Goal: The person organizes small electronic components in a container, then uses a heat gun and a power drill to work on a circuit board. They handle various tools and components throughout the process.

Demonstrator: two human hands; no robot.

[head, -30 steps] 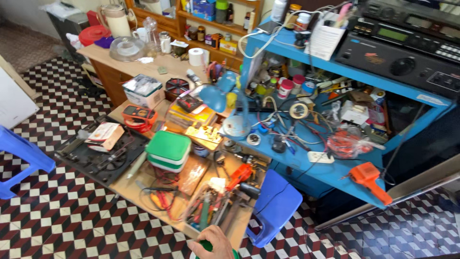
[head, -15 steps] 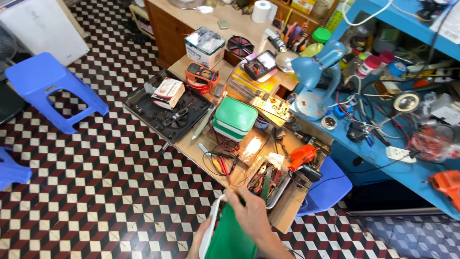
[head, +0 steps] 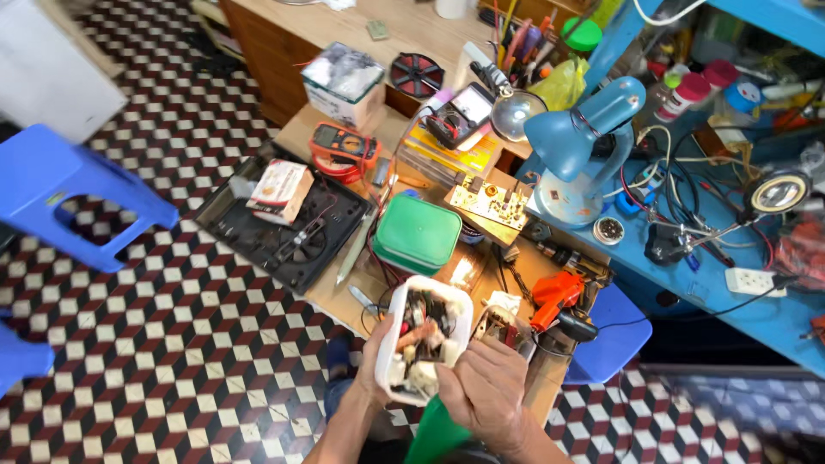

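Observation:
My left hand (head: pixel 371 359) grips the left side of a white plastic tub (head: pixel 425 339) filled with small electronic parts, held above the low wooden bench (head: pixel 339 292). At the tub's lower right corner my right hand (head: pixel 491 391) closes on a green lid (head: pixel 430 436), which hangs below the tub between my forearms. My fingers partly hide the grip on the lid. A second tub with a green lid (head: pixel 418 234) stands shut on the bench just beyond.
The bench holds a circuit board (head: pixel 488 202), an orange multimeter (head: pixel 344 142), an orange tool (head: pixel 557 296) and loose hand tools. A blue desk lamp (head: pixel 571 146) stands on the cluttered blue shelf. A black tray (head: pixel 284 228) and blue stools (head: pixel 69 198) sit on the checkered floor.
The view dropped toward the bench and floor. The green lid covered the white tub half a second ago; it is off now, and the parts inside show.

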